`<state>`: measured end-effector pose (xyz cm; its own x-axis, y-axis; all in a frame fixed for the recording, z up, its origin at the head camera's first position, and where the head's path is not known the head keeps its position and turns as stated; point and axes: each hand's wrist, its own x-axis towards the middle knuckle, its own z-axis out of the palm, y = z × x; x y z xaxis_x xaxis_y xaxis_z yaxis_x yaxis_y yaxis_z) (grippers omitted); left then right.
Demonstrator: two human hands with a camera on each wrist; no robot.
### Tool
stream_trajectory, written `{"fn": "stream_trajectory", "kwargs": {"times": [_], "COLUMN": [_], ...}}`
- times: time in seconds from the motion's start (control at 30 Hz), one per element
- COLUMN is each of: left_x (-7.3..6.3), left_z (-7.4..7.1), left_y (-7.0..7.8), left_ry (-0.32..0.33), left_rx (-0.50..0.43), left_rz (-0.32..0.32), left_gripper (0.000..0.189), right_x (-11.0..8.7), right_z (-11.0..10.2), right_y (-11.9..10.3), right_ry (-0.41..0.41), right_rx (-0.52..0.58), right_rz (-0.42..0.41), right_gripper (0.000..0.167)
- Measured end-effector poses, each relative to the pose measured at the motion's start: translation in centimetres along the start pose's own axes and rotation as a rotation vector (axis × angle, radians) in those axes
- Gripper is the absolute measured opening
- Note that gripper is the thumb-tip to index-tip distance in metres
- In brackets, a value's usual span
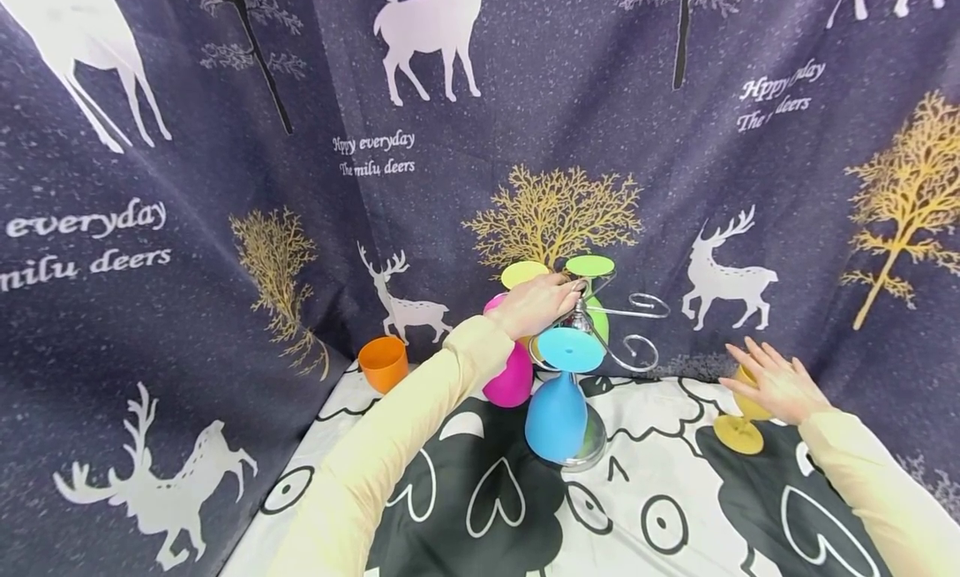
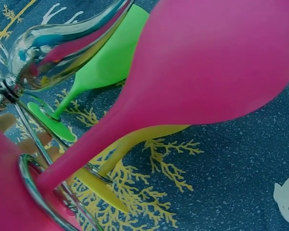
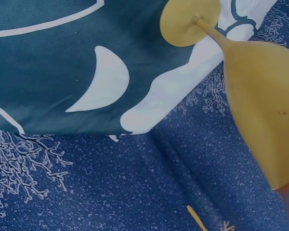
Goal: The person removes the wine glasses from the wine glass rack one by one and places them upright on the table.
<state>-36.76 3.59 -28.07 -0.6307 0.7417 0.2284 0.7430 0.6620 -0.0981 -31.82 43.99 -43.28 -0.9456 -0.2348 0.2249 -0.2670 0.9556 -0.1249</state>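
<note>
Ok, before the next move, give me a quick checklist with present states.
1. Left hand at rack top: ok; firm hold: cannot tell.
2. Bare curls on rack: ok, two at right.
3. Blue goblet foot-up on rack: ok.
4. Gold goblet bowl-up: ok.
5. Right hand gripping gold goblet: not ok, fingers look straight.
6. Orange cup racked: not ok, apart at left.

A silver wire rack [image 1: 579,318] holds colourful goblets [image 1: 557,418] upside down; a mustard goblet [image 1: 738,434] sits foot-down at right.
</note>
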Motion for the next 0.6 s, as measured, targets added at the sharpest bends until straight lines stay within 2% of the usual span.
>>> {"fn": "stream_trajectory", "kwargs": {"times": [0.27,0.6], "left_x": [0.0,0.04], "left_z": [0.22,0.57], "left_y": [-0.33,-0.78], "left_ry": [-0.021,-0.011], "left_rx": [-0.035,-0.062], "left_rz": [0.041,0.094], "left_gripper": [0.041,0.041], "right_x": [0.46,0.1], "right_z": [-0.38,-0.77], "right_y": [0.05,-0.23], "right_ry": [-0.088,-0.082], "right_rx": [0.016,0.051], "right_rz": [0.059,0.058], "right_gripper": [0.085,0.082]}}
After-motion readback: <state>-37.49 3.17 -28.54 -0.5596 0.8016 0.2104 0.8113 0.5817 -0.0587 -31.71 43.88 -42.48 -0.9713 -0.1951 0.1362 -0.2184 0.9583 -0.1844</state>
